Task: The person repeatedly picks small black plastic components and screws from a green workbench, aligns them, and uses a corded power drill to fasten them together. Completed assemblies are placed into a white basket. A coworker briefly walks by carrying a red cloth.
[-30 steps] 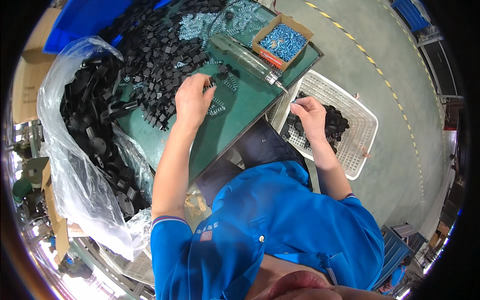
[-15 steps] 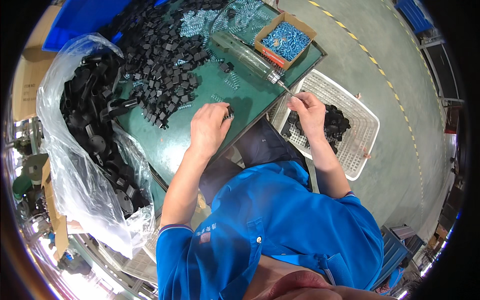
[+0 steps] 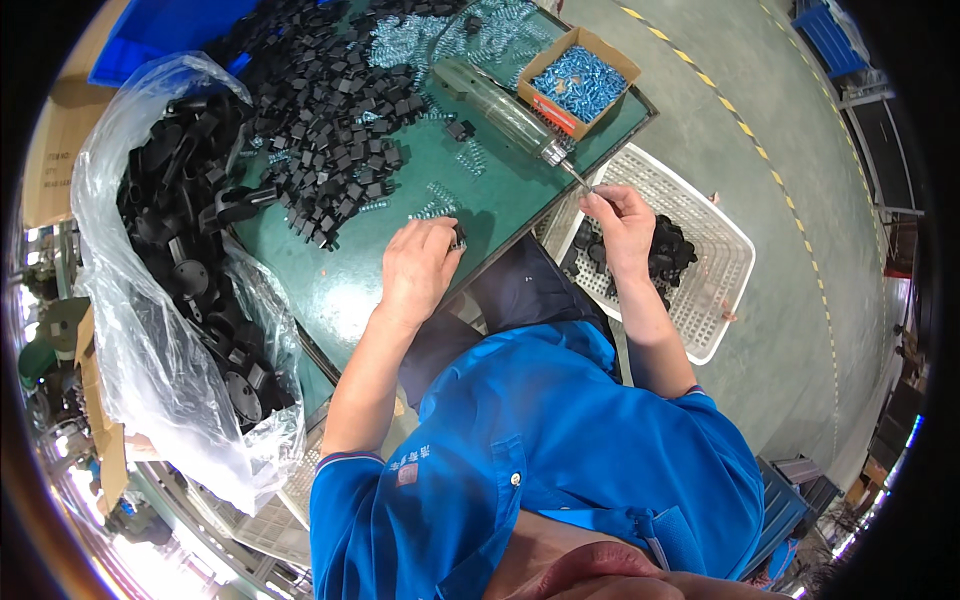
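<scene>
My left hand (image 3: 418, 268) rests low over the green tabletop, fingers curled round a small black part (image 3: 458, 239) that shows only at the fingertips. At the table's right edge my right hand (image 3: 622, 222) is closed in a pinch at the tip of the electric screwdriver (image 3: 505, 115). Whatever sits between those fingers is too small to make out. The screwdriver lies on the table with its bit pointing toward that hand. Beside it stands a cardboard box of blue-silver screws (image 3: 578, 85). Loose springs (image 3: 436, 203) lie just beyond my left hand.
Black square blocks (image 3: 340, 140) are heaped on the green table (image 3: 310, 290), with more springs (image 3: 410, 42) behind. A clear plastic bag (image 3: 130, 330) of black parts stands at left, near a blue bin (image 3: 150, 40). A white basket (image 3: 735, 255) holding black pieces sits below the right edge.
Both hands stay almost in place. My left hand has turned slightly and covers more of the small black part; the whole view has shifted a little.
</scene>
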Available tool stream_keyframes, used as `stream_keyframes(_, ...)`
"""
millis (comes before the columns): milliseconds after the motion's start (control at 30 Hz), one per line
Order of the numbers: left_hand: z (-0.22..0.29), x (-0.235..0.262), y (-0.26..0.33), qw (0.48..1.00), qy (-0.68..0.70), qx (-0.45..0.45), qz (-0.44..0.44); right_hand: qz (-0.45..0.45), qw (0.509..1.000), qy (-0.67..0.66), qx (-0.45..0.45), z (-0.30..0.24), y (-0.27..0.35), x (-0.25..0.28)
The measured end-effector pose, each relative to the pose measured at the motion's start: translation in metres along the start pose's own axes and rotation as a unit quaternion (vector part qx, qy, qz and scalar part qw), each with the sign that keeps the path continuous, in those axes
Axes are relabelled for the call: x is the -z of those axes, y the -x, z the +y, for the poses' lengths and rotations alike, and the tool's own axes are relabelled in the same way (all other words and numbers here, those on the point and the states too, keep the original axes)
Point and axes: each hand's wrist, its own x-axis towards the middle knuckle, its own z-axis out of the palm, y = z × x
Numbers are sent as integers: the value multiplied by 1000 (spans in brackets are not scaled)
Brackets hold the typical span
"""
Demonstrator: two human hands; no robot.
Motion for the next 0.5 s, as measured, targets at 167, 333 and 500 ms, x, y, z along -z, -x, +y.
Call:
stream_keyframes(167, 1, 2, 1, 1000, 3, 1, 2, 8, 1000, -31, 1, -4, 1, -5)
stream_keyframes(333, 3, 5, 3, 1000, 7, -2, 29, 53, 909, 302, 281, -9, 1, -15)
stream_keyframes(500, -3, 18, 24, 990, 64, 80, 100, 44, 852, 374, 364, -12, -4, -16)
